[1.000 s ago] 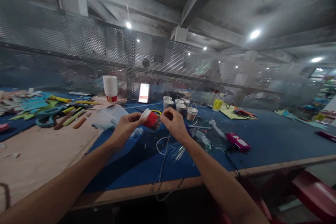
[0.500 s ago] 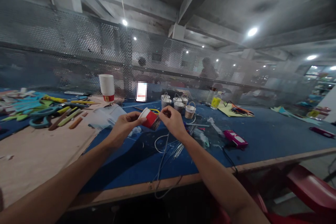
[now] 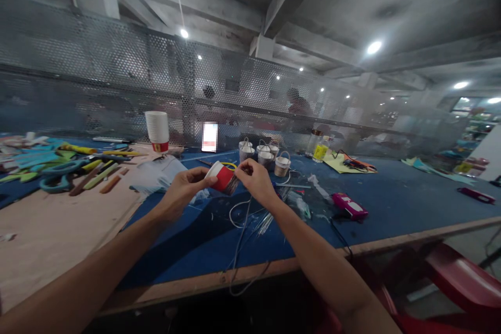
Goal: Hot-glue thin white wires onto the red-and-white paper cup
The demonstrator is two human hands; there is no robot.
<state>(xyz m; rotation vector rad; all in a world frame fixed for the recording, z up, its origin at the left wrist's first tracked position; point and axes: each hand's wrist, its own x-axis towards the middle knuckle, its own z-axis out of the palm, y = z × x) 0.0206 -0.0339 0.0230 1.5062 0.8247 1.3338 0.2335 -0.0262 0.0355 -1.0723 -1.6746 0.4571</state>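
Between the fingers and thumb of my left hand (image 3: pixel 191 181) is a small red and white paper cup (image 3: pixel 223 173), tilted with its white rim toward that hand. Grey-brown cord (image 3: pixel 231 188) is wound around the cup's lower end. My right hand (image 3: pixel 253 176) is closed in a pinch at that end, seemingly on the cord; its fingertips partly hide the spot. A thin grey cord (image 3: pixel 246 229) trails from below this hand over the table's front edge. Beyond my hands stand several small cups with handles (image 3: pixel 265 158), their lower parts wrapped in a similar way.
Scissors (image 3: pixel 62 180), pens and paper scraps lie at left beside a stack of paper cups (image 3: pixel 157 128). A lit screen (image 3: pixel 210 136) stands at the back. Thin sticks (image 3: pixel 266 223), a magenta device (image 3: pixel 349 206) and a yellow-labelled bottle (image 3: pixel 321 151) are at right. A red chair (image 3: pixel 457 276) adjoins the table.
The view has shifted slightly. My right fingers have moved a little at the cup's wound end; the left hand keeps its hold on the cup.
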